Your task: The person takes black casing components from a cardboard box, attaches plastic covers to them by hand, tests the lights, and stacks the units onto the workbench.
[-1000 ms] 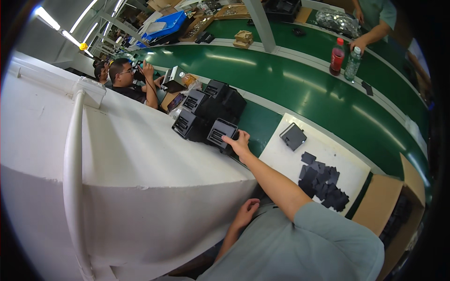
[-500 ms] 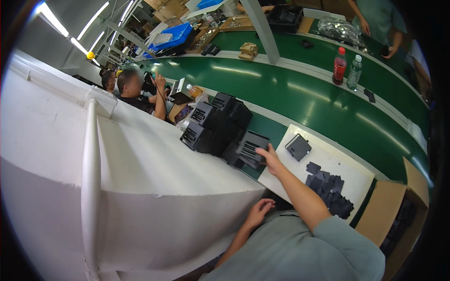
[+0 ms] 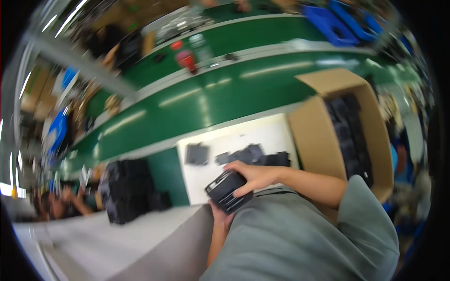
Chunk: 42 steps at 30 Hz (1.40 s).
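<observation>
A black plastic box with slots (image 3: 227,191) is held close to my body, tilted, in front of the white board (image 3: 212,137). My right hand (image 3: 251,178) is closed on its right side, thumb on the near face and fingers over the top. From below, my left hand (image 3: 221,216) grips the lower edge, its fingers partly hidden by the box. On the board sits another black box (image 3: 197,154), blurred. Right of it lies a heap of flat black pieces (image 3: 251,154), partly behind my right hand.
Several black boxes (image 3: 127,185) are stacked at the left. An open cardboard box (image 3: 313,133) with black items inside stands at the right. Beyond the board runs a green work surface (image 3: 187,112), with a red bottle (image 3: 186,61) and a clear bottle (image 3: 201,50). People sit at far left.
My view has swung to the right. My right hand has brought the slotted box from beside the stack to my body, and my left hand, free before, now holds it too.
</observation>
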Each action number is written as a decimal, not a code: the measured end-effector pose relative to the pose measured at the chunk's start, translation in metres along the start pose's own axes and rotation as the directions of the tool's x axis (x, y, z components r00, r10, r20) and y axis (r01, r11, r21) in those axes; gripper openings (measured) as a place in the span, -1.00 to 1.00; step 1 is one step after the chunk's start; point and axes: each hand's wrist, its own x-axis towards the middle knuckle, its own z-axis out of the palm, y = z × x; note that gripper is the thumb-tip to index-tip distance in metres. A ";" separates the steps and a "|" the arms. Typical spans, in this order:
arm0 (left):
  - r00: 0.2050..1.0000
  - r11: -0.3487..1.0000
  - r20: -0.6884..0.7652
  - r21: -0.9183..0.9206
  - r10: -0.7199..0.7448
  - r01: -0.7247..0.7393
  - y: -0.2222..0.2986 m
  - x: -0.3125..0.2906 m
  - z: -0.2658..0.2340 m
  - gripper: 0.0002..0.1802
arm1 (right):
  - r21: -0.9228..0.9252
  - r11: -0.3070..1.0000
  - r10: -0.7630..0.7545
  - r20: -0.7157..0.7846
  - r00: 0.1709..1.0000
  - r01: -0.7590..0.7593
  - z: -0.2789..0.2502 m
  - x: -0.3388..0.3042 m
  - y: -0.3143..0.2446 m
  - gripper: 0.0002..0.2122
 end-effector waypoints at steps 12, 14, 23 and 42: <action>0.988 0.889 0.032 0.441 -0.148 0.119 -0.039 0.050 0.114 -0.33 | -0.060 0.997 -0.007 -0.679 0.734 -0.045 -0.006 -0.133 -0.028 -0.37; 0.988 0.913 0.056 0.391 -0.147 0.114 -0.045 0.054 0.123 -0.31 | -0.024 0.999 -0.039 -0.754 0.656 0.032 -0.014 -0.147 -0.027 -0.41; 0.995 0.905 -0.013 0.416 -0.097 0.093 -0.055 0.069 0.131 -0.26 | 0.160 0.915 0.170 -0.985 -0.005 -0.371 -0.134 -0.338 0.088 -0.38; 0.978 0.869 0.103 0.482 -0.180 0.109 -0.056 0.063 0.148 -0.32 | 0.225 0.955 0.254 -0.957 0.143 -0.193 -0.185 -0.303 0.188 -0.49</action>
